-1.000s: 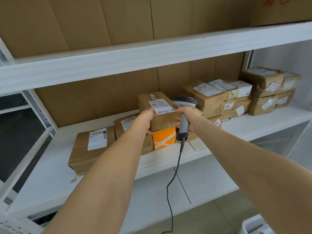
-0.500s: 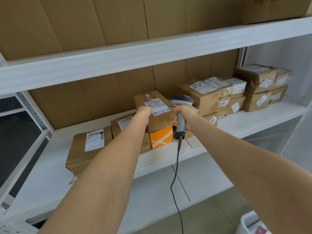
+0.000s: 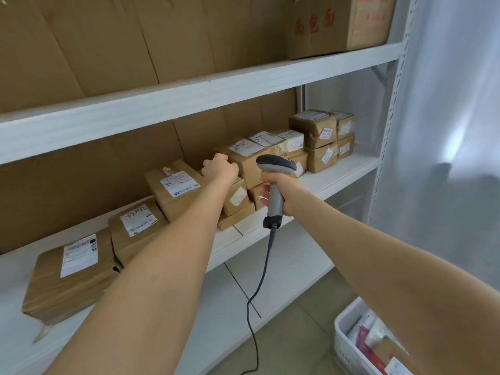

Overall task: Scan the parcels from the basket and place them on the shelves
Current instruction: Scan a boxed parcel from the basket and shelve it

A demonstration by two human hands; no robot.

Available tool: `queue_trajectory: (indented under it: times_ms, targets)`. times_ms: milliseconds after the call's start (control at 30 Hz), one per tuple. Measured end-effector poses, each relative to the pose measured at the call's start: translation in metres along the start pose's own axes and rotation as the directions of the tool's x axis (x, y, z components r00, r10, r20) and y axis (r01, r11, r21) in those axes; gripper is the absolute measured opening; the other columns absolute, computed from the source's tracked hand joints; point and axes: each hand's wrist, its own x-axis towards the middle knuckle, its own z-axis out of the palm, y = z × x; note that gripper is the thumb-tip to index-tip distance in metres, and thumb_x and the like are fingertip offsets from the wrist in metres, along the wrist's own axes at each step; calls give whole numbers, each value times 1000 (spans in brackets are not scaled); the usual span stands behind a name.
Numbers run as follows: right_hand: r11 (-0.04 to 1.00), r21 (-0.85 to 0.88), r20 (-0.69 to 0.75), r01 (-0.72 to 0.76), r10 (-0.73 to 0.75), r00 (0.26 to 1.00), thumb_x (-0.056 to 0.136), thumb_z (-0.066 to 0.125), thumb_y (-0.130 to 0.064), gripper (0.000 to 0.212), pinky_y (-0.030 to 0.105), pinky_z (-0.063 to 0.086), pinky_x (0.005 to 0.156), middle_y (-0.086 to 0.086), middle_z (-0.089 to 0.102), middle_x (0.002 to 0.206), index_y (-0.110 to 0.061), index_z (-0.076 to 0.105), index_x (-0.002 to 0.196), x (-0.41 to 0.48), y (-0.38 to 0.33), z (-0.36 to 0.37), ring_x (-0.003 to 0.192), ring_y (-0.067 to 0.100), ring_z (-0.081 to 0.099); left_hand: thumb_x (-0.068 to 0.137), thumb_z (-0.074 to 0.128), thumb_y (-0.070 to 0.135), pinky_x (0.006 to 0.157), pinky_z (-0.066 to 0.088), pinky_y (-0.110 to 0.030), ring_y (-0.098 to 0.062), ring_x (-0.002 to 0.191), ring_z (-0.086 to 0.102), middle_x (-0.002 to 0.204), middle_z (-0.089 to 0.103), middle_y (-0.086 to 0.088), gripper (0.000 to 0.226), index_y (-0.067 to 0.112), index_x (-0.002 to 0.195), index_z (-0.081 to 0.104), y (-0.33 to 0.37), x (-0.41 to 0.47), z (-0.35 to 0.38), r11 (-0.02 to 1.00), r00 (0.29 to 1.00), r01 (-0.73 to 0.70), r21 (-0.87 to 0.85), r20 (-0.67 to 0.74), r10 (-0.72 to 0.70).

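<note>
With the scanner [image 3: 275,169] gripped in the fingers [image 3: 266,195] of the right hand [image 3: 282,192] and the left hand [image 3: 219,169] curled against a parcel [image 3: 247,161] on the middle shelf [image 3: 349,171], its hold not discernible, the tilted parcel [image 3: 176,190] beside that forearm could be dislodged on withdrawal.

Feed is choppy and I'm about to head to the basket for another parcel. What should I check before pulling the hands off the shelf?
1. Labelled parcel rests on the stack, label up: ok.
2. Left hand released from it: cannot tell; fingers curled beside the neighbouring box.
3. Right hand grips scanner: ok.
4. Scanner cable hangs unsnagged: ok.
5. Basket holds more parcels: ok.
</note>
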Motion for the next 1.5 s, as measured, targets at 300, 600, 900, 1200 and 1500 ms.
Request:
queue_trajectory:
  times_ms: [300, 600, 900, 1200, 1500]
  targets:
    - [985, 170, -278, 14, 34, 960, 86, 71, -17, 17, 30, 53, 70, 10, 63, 74, -6, 58, 89, -55, -8, -166, 60, 17, 57, 89, 56, 25, 100, 46, -40, -31, 122, 48, 136, 49, -13, 43, 11, 130, 53, 99, -85, 127, 987, 951, -155, 47, 279, 136]
    - [953, 302, -439, 31, 110, 892, 86, 71, -31, 32, 35, 52, 71, 10, 68, 92, -12, 56, 108, -99, 16, -328, 70, 19, 60, 89, 54, 26, 104, 41, -38, -31, 128, 42, 142, 42, -14, 53, 16, 139, 45, 172, -189, 243, 953, 836, -287, 97, 511, 200]
    - [898, 438, -551, 34, 239, 799, 83, 74, -36, 43, 44, 51, 97, 7, 66, 86, -11, 60, 115, -99, 57, -438, 90, 25, 64, 89, 53, 20, 109, 36, -37, -33, 128, 42, 144, 34, -17, 50, 15, 138, 45, 199, -256, 353, 934, 702, -353, 56, 675, 225]
    - [865, 502, -616, -13, 368, 697, 84, 73, -39, 31, 31, 47, 56, 4, 67, 80, -15, 59, 99, -63, 96, -514, 63, 17, 60, 91, 54, 19, 106, 38, -36, -32, 126, 44, 145, 31, -16, 49, 15, 139, 43, 204, -272, 464, 914, 557, -399, 71, 811, 180]
    - [843, 537, -652, 32, 391, 649, 85, 74, -33, 42, 39, 53, 91, 7, 66, 83, -8, 59, 117, 9, 141, -590, 74, 19, 62, 91, 56, 18, 110, 34, -35, -31, 129, 42, 144, 35, -17, 50, 14, 140, 43, 199, -265, 576, 907, 479, -409, 102, 870, 118]
